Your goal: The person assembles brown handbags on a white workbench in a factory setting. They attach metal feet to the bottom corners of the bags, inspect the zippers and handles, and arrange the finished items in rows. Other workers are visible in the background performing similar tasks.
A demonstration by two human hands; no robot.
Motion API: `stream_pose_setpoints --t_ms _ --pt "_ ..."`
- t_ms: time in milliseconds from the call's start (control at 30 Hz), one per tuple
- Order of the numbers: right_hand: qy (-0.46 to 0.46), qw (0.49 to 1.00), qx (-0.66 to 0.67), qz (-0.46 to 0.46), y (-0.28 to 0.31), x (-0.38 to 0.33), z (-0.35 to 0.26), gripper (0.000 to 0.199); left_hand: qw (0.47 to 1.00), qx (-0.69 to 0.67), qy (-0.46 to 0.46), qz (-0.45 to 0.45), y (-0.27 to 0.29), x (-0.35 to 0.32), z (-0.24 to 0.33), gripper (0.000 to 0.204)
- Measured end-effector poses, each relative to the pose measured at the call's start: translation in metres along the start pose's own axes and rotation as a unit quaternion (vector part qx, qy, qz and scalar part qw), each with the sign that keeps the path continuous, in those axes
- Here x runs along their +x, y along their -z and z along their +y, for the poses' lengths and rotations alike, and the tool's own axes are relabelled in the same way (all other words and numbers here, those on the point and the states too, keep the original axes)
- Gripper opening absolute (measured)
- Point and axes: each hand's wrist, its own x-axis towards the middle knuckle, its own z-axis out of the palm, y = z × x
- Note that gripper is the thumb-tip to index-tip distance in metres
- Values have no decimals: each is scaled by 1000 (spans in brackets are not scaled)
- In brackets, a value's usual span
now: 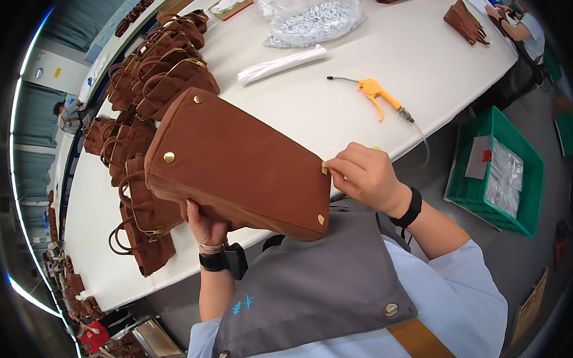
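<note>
A brown handbag (243, 162) is held tilted, its flat base facing up toward me. My left hand (204, 230) grips it from the near side, most of the fingers hidden beneath. Two round gold studs (169, 157) shine at the base's left end. On the right end sit two small yellowish pieces, the nearer one (321, 220) angular and flat. My right hand (362, 175) pinches at the farther yellowish piece (325, 168), thumb and forefinger closed on it. The bag's right end rests close against my grey apron (321, 275).
Several brown handbags (170, 80) crowd the white table's left side. Beyond lie a white roll (281, 64), a yellow air blow gun (378, 97) with a hose, and a clear bag of small silvery pieces (317, 22). A green crate (496, 170) stands at right. Another person (528, 36) works far right.
</note>
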Motion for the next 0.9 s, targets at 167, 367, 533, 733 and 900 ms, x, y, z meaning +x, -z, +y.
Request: stream_pose_setpoints --t_ms 167,367,533,733,900 --pt "-25 999 -14 23 -1 -3 -2 14 1000 4 -8 -5 -5 2 0 58" --pt "28 999 16 -17 2 -2 1 12 1000 6 11 -17 -13 -1 2 58" --pt "121 988 27 -96 18 -7 5 12 998 42 -11 40 -11 -3 -2 50" --pt "48 986 98 -130 39 -31 14 14 994 14 -21 105 -14 -5 1 53" --pt "-35 980 192 -42 25 -26 4 21 997 -29 -9 67 -12 1 13 50"
